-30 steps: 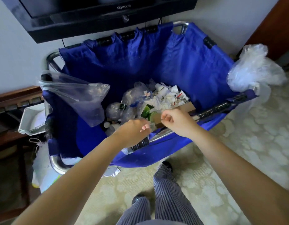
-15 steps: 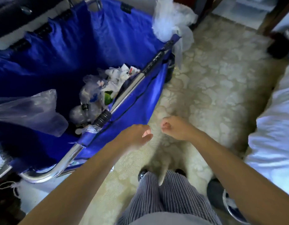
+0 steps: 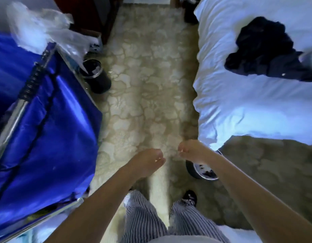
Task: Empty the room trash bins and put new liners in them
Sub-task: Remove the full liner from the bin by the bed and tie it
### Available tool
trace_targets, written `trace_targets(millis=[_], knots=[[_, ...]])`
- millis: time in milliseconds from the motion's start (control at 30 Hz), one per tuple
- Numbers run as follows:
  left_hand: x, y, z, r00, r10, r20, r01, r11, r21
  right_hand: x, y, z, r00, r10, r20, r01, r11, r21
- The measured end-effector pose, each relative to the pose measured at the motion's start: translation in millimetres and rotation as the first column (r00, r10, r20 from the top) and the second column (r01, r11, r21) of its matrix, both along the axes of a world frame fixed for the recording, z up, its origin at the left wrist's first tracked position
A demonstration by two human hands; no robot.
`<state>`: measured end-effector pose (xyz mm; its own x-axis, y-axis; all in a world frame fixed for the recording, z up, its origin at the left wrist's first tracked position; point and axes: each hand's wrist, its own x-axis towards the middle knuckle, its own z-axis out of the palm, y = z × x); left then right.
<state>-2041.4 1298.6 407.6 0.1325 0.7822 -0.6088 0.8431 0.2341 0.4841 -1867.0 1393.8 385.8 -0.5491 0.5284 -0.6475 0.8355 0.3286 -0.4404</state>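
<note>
The left hand (image 3: 148, 162) and right hand (image 3: 192, 151) each have the grip closed, pinching what looks like a thin liner (image 3: 158, 190) that hangs between the legs. One bin (image 3: 200, 172) stands at the bed (image 3: 248, 106) corner, the other bin (image 3: 97, 78) by the cart (image 3: 46, 128). The film may slip free, or its trailing end may catch underfoot.

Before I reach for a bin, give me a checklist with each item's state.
1. Reach to the bedside bin, close by the right hand: ok.
2. The cart-side bin upright beside the blue cart: ok.
3. Fresh liner held: cannot tell; the left hand and right hand are curled, contents unclear.
4. Supply of clear bags on the cart's corner: ok.
5. Both bins emptied: cannot tell; insides blurred.
</note>
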Motion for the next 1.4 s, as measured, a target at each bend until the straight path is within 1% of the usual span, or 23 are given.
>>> trace_targets(millis=[167, 300, 433, 533, 633, 800, 933, 1000, 1067, 1233, 1300, 1400], knots=[[120, 50, -15, 0.99, -0.127, 0.057, 0.128, 0.992, -0.012, 135, 17, 2, 0.979, -0.189, 0.082, 0.19, 0.982, -0.008], [197, 82, -8, 0.972, -0.232, 0.039, 0.232, 0.973, 0.0, 217, 18, 3, 0.938, -0.337, 0.081, 0.339, 0.941, -0.016], [255, 109, 0, 0.935, -0.352, 0.045, 0.35, 0.936, 0.045, 279, 21, 6, 0.876, -0.479, 0.053, 0.48, 0.877, -0.006], [290, 132, -1, 0.898, -0.439, 0.032, 0.438, 0.898, 0.028, 321, 22, 9, 0.805, -0.592, 0.036, 0.593, 0.805, -0.006], [326, 159, -5, 0.849, -0.526, 0.051, 0.526, 0.85, 0.003, 359, 21, 15, 0.714, -0.7, 0.028, 0.7, 0.714, 0.009], [396, 204, -1, 0.699, -0.714, 0.039, 0.714, 0.7, 0.011, 414, 11, 13, 0.527, -0.849, 0.036, 0.849, 0.528, 0.027], [453, 228, 1, 0.587, -0.808, 0.056, 0.808, 0.589, 0.031, 457, 2, 13, 0.387, -0.922, 0.008, 0.92, 0.387, 0.055], [482, 236, 2, 0.553, -0.83, 0.07, 0.831, 0.555, 0.023, 480, -2, 15, 0.323, -0.947, 0.0, 0.945, 0.322, 0.049], [512, 242, 3, 0.529, -0.845, 0.077, 0.847, 0.532, 0.022, 506, -5, 15, 0.278, -0.96, -0.001, 0.96, 0.278, 0.043], [603, 259, -6, 0.467, -0.882, 0.064, 0.882, 0.47, 0.029, 592, 2, 8, 0.213, -0.977, -0.002, 0.976, 0.212, 0.048], [650, 268, -12, 0.46, -0.886, 0.051, 0.886, 0.462, 0.037, 636, 10, 5, 0.195, -0.981, -0.001, 0.98, 0.194, 0.051], [730, 277, -13, 0.473, -0.879, 0.057, 0.879, 0.475, 0.035, 710, 23, 7, 0.191, -0.981, 0.009, 0.979, 0.192, 0.073]])
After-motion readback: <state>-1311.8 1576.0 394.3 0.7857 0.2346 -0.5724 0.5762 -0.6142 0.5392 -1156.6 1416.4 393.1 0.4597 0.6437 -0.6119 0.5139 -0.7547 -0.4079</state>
